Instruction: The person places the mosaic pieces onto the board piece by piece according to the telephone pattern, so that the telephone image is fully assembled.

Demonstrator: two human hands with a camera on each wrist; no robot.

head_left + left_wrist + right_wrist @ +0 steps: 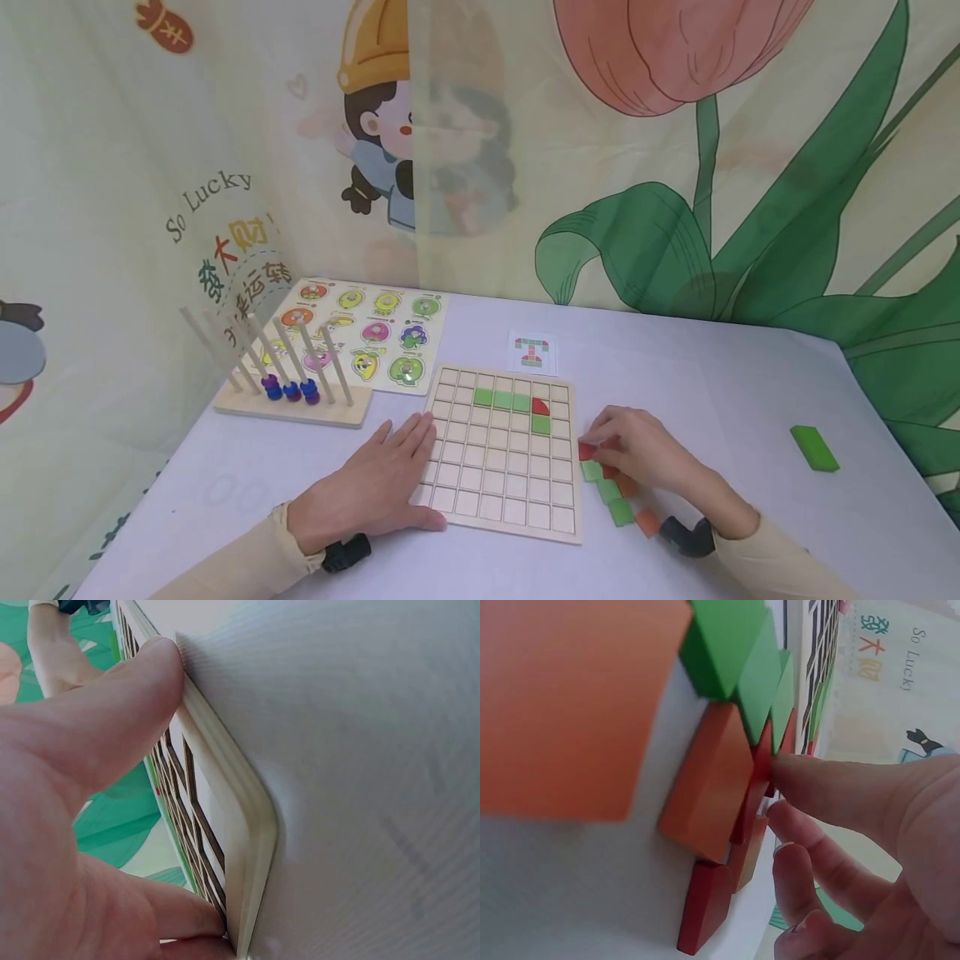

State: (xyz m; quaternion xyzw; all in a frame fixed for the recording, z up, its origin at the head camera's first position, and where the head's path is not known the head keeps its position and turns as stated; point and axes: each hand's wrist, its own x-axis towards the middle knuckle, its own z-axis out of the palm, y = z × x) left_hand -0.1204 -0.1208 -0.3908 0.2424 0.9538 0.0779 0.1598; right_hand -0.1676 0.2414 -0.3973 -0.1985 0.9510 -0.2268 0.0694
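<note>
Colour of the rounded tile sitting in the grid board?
The rounded tile is red; the head view shows it best.

Play nook, cartoon-printed curtains

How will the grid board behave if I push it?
The grid board looks like wood, so it's probably stiff. Lying flat and thin, it would likely slide rather than tip. Its recessed cells should help keep the green tiles from shifting.

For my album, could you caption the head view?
Left hand touching a gridded wooden board, right hand at the colored blocks beside it.
</note>
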